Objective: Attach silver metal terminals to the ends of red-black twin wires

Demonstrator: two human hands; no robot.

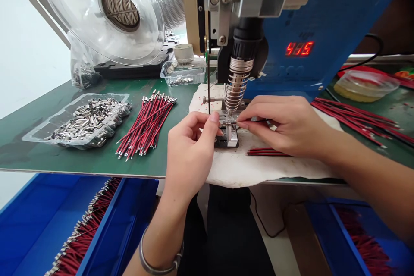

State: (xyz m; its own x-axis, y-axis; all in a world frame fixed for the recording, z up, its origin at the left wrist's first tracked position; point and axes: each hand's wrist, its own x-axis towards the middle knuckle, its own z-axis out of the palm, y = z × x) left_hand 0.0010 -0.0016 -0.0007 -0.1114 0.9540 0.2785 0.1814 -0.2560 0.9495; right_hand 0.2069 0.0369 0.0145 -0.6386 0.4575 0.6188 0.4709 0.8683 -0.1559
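Note:
My left hand [190, 146] pinches something small at the black and silver fixture [228, 136] under the soldering iron [237, 82]; what the fingertips grip is too small to name. My right hand [284, 125] is closed in a pinch on a thin red and black wire [261, 120], its end held at the fixture. Both hands rest over a white cloth pad [239, 166] on the green bench [97, 159].
A bundle of red and black wires [145, 125] and a clear tray of metal terminals [84, 120] lie left. More wires [359, 123] lie right. A blue machine with red display [299, 48] stands behind. Blue bins [48, 224] with finished wires sit below.

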